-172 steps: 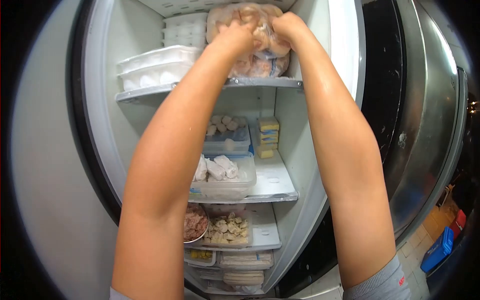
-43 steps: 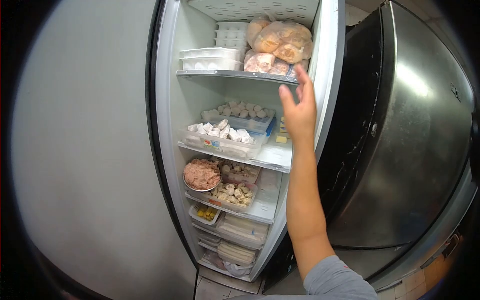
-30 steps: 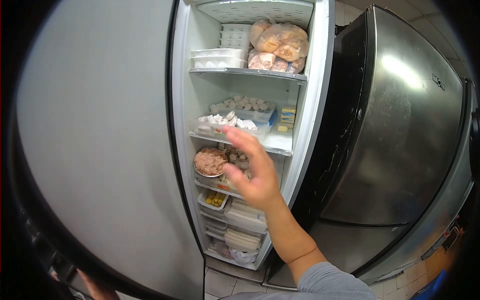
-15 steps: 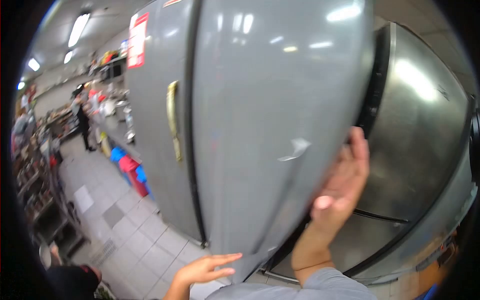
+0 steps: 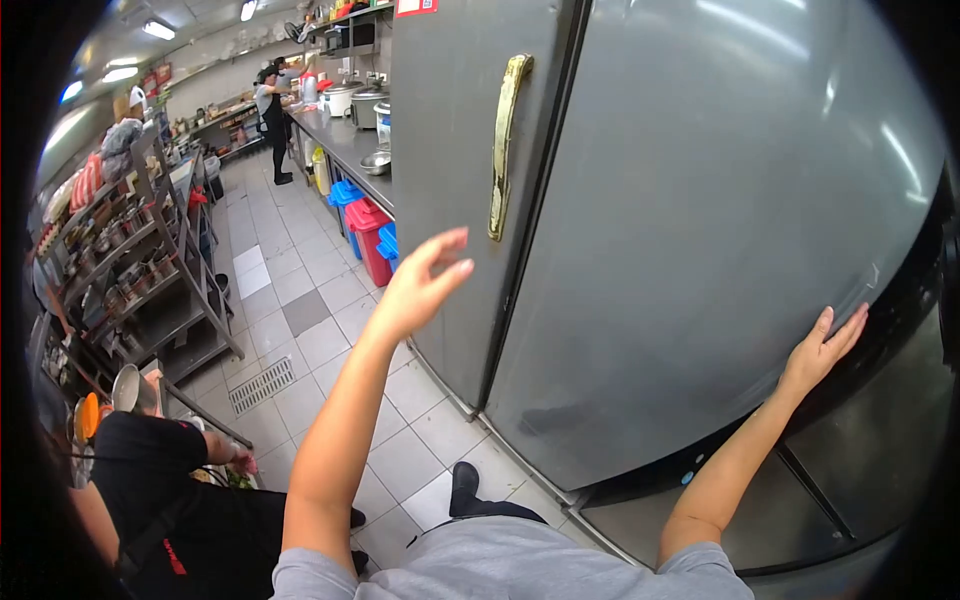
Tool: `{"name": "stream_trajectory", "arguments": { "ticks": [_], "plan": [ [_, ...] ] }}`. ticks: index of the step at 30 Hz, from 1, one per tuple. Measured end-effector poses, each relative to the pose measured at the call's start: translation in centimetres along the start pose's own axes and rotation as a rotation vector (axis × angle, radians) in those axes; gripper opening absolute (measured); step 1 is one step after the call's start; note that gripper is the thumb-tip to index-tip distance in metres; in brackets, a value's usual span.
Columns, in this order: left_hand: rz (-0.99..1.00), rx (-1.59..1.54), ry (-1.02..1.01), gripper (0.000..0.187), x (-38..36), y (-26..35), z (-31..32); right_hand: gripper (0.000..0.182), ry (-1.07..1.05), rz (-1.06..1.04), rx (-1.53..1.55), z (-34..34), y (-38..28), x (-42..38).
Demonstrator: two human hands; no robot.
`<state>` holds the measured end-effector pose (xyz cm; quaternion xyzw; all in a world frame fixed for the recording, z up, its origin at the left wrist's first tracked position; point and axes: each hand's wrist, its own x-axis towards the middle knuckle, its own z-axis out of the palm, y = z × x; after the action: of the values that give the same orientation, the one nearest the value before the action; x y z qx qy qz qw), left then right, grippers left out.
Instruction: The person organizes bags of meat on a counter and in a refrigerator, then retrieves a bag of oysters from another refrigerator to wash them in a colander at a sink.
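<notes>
A tall grey refrigerator door [image 5: 700, 230] fills the right half of the head view. My right hand [image 5: 825, 350] lies with spread fingers against its far right edge. My left hand [image 5: 425, 280] is raised in the air in front of the neighbouring grey door [image 5: 450, 130], its fingers apart and holding nothing. Above and to the right of that hand, a worn gold-coloured handle [image 5: 508, 148] is fixed upright on this door. The hand does not touch the handle.
A co-worker in black [image 5: 170, 480] is close at lower left. Metal shelves [image 5: 185, 270] with containers stand at left. Beyond are a counter [image 5: 340, 138], a red bin [image 5: 368, 240], a blue bin [image 5: 345, 195] and another person [image 5: 272, 115]. A drain grate [image 5: 262, 385] lies in the tiled floor.
The view has swung left and down, bringing in more floor and the nearby co-worker. My left hand has risen toward the handle's door. The right-hand door appears pushed farther closed, my right hand still at its edge.
</notes>
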<state>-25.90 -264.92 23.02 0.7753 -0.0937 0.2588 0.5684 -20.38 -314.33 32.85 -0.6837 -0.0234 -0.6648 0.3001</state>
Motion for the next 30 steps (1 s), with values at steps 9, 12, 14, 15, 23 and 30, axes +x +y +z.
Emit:
{"name": "stream_trajectory", "arguments": {
  "ticks": [9,12,14,15,23,30],
  "plan": [
    [-0.051,-0.251,0.146,0.042,24.6,-4.0,3.3,0.044,0.396,-0.032,0.108,2.3,-1.3,-1.6],
    [0.045,-0.343,0.161,0.03,24.9,-5.1,4.1,0.053,0.261,-0.305,0.653,5.0,-4.7,-4.2],
    [0.049,-0.363,0.175,0.028,25.0,-5.8,4.1,0.057,-0.048,-0.189,0.807,9.6,-7.2,-7.7],
    [0.055,-0.326,0.209,0.027,24.3,-5.5,3.3,0.058,-0.19,-0.104,0.864,12.3,-8.6,-9.5],
    [0.104,-0.43,0.497,0.02,16.2,-7.4,-9.8,0.047,-1.484,0.155,0.815,26.6,-14.3,-22.3],
    [0.216,-0.132,0.934,0.045,7.9,-17.9,-30.3,0.068,-1.476,0.238,0.651,38.3,-17.5,-29.8]
  ]
}}
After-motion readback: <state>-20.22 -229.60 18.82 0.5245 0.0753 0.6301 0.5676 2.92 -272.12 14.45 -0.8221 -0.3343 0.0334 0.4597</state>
